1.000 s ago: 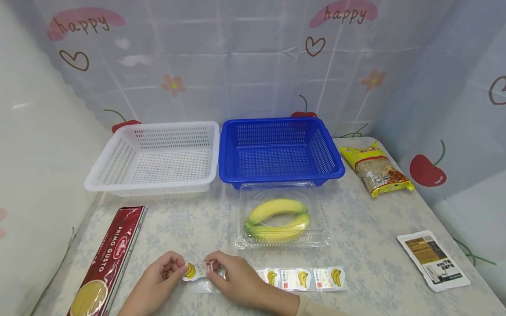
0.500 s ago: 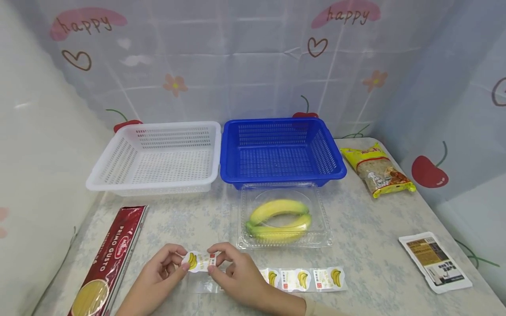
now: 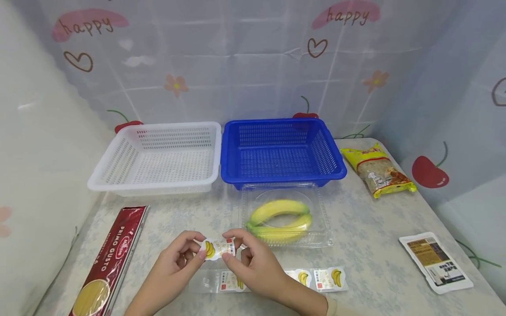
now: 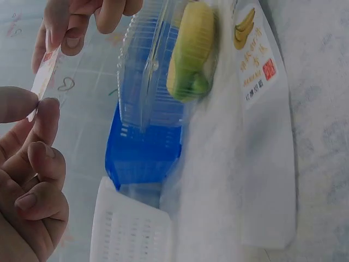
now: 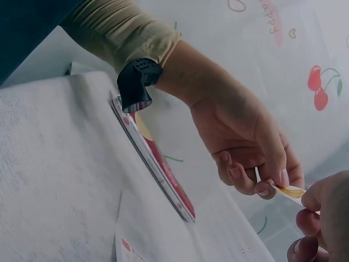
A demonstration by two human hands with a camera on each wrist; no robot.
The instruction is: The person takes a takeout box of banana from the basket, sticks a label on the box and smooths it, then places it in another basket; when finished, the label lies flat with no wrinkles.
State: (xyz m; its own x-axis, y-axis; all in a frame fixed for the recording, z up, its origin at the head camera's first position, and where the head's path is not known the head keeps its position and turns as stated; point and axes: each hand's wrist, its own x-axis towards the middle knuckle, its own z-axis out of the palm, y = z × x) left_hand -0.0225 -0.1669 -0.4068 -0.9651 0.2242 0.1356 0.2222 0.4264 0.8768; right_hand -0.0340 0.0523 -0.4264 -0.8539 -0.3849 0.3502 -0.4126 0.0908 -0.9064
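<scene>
Between both hands, above the table, is a white sticker (image 3: 215, 249) printed with bananas. My left hand (image 3: 174, 263) pinches its left end with thumb and forefinger, while my right hand (image 3: 257, 267) pinches the right end. In the left wrist view the sticker (image 4: 44, 82) appears nearly edge-on. Below the hands lies a backing strip (image 3: 205, 281) with several more banana stickers (image 3: 330, 279), partly hidden by the right hand. Just beyond, a clear plastic clamshell box (image 3: 324, 237) with two bananas (image 3: 280, 210) inside stands closed.
A white basket (image 3: 154, 188) and a blue basket (image 3: 284, 179) stand side by side at the back. At the left lies a red spaghetti pack (image 3: 114, 250). A yellow food bag (image 3: 377, 171) and a flat white packet (image 3: 435, 262) lie at the right.
Both hands have lifted the sticker off the strip area and carried it up and right, toward the clamshell box. More of the backing strip's left part now shows.
</scene>
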